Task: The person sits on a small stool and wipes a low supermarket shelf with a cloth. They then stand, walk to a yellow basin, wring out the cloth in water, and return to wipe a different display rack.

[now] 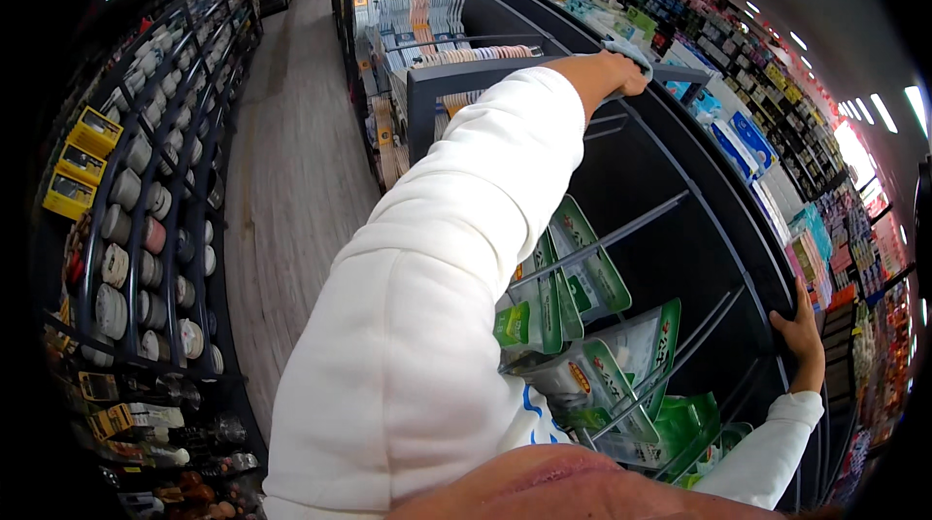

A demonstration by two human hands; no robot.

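My left arm, in a white sleeve, reaches across the view to the top of a dark shelf unit (718, 195). There my left hand (621, 71) is closed on a grey-blue cloth (629, 52), pressed against the top rail beside a dark grey frame (424, 102). Lower on the right, my right hand (804, 334) rests on the unit's top edge, thumb and forefinger spread, holding nothing visible. Below my left arm, green-and-white packages (592, 263) hang on metal hooks. A clear green package (684, 428) hangs nearer to me.
White clothes hangers (417, 15) fill the farther section of the unit. To the left runs a wood-look floor aisle (291, 132), with a dark rack of rolls (146, 268) beyond it. Yellow boxes (83, 166) stand on that rack. Packaged goods (743, 146) lie behind the unit's top edge.
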